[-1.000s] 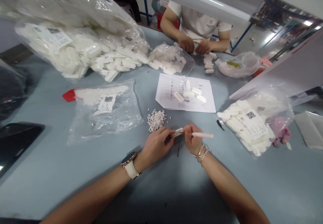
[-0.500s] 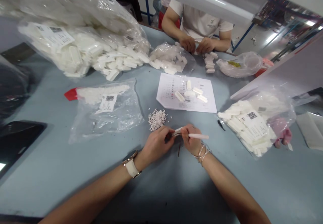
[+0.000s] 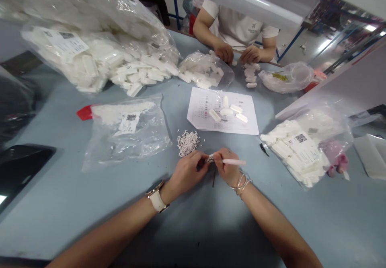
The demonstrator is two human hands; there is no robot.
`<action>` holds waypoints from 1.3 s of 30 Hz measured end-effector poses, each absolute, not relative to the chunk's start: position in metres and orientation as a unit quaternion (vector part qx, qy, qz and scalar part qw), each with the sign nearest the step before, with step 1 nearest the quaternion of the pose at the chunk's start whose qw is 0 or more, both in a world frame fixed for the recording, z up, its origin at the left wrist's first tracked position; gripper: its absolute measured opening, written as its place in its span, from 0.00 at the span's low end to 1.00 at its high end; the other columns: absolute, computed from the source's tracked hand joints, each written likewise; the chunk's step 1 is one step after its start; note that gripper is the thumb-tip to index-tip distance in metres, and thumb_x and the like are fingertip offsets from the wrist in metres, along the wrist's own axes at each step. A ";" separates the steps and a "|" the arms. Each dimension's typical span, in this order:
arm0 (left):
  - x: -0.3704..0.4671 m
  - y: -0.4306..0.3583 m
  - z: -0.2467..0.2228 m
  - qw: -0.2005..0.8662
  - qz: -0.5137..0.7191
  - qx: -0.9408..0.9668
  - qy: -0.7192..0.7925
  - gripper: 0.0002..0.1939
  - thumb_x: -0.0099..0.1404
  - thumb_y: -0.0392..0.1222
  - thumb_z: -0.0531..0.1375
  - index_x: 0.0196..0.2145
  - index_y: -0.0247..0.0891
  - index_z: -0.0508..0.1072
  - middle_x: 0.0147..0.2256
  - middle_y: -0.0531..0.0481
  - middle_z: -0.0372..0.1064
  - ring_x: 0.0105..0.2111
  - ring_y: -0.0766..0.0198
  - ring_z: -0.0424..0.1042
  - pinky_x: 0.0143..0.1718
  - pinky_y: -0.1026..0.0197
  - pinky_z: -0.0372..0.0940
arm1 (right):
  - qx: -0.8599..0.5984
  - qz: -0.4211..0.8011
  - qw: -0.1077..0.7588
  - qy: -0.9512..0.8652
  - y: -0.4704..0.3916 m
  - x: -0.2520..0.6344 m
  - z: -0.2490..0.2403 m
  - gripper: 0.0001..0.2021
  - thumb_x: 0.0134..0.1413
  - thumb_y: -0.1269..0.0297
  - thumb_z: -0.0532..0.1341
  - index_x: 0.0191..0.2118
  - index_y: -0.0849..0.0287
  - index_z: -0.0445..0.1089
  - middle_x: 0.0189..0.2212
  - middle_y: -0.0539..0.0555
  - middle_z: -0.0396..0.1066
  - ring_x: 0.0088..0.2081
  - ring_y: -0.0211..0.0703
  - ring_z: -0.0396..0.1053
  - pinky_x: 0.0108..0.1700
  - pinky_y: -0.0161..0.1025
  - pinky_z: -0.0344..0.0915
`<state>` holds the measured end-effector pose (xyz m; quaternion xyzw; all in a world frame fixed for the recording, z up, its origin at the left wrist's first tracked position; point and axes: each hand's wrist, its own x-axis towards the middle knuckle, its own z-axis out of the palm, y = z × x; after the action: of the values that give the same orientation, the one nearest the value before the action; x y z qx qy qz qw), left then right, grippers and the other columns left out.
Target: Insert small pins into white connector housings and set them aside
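Pinched in the fingers of my left hand (image 3: 188, 169) is a small white plastic piece (image 3: 210, 159), mostly hidden by the fingers. My right hand (image 3: 226, 166) grips a pale pink pen-like tool (image 3: 234, 162), its tip at the white piece and its back end pointing right. Just beyond my left hand lies a heap of tiny white cylindrical pieces (image 3: 187, 142). A thin brown stick (image 3: 214, 178) rests on the table between my hands.
A printed sheet (image 3: 196, 119) carries several white blocks (image 3: 214, 115). Clear bags stand around: a flat one (image 3: 144, 139) left, a full one (image 3: 301, 151) right, large ones (image 3: 99, 58) at back left. Opposite, a co-worker's hands (image 3: 238, 53) handle pieces.
The pen-like tool has shifted slightly left with my right hand, toward the white piece. My left hand stays in place. The co-worker's hands have moved a little apart.
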<state>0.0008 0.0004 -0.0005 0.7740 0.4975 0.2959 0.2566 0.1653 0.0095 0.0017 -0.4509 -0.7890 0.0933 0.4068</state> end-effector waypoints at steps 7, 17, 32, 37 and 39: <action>0.000 0.001 0.003 0.267 0.298 0.769 0.498 0.05 0.60 0.37 0.55 0.35 0.38 0.69 0.28 0.51 0.69 0.26 0.66 0.69 0.27 0.65 0.63 | -0.546 0.224 0.585 -0.556 0.015 0.166 -0.007 0.16 0.61 0.53 0.50 0.28 0.57 0.63 0.18 0.48 0.63 0.20 0.36 0.62 0.23 0.34 0.59; -0.002 0.003 -0.002 0.292 0.317 0.752 0.498 0.06 0.61 0.37 0.54 0.36 0.39 0.69 0.29 0.52 0.69 0.25 0.67 0.67 0.26 0.65 0.64 | -0.587 0.282 0.590 -0.477 0.022 0.169 0.005 0.16 0.60 0.50 0.49 0.31 0.57 0.62 0.26 0.52 0.69 0.23 0.35 0.63 0.25 0.34 0.63; -0.002 0.003 -0.001 0.303 0.322 0.742 0.504 0.06 0.60 0.36 0.55 0.36 0.39 0.69 0.31 0.50 0.71 0.26 0.66 0.68 0.27 0.64 0.64 | -0.539 0.362 0.461 -0.605 0.025 0.183 0.009 0.20 0.48 0.50 0.62 0.20 0.55 0.54 0.30 0.56 0.76 0.33 0.44 0.73 0.35 0.40 0.68; -0.001 0.003 0.000 0.292 0.330 0.745 0.501 0.05 0.61 0.36 0.54 0.35 0.39 0.69 0.31 0.50 0.70 0.27 0.65 0.69 0.28 0.63 0.65 | -0.500 0.323 0.365 -0.716 0.026 0.185 0.004 0.20 0.48 0.51 0.63 0.20 0.55 0.53 0.31 0.55 0.77 0.30 0.42 0.73 0.32 0.38 0.66; -0.001 0.003 0.002 0.291 0.327 0.747 0.501 0.05 0.61 0.36 0.54 0.35 0.39 0.69 0.32 0.50 0.70 0.27 0.65 0.69 0.28 0.63 0.65 | -0.495 0.310 0.351 -0.732 0.027 0.185 0.003 0.20 0.51 0.52 0.61 0.19 0.55 0.53 0.28 0.52 0.77 0.27 0.39 0.72 0.30 0.36 0.65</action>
<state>-0.0013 0.0033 0.0018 0.7465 0.5009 0.3271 0.2912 0.1850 0.0266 0.0030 -0.4946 -0.7323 0.3096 0.3511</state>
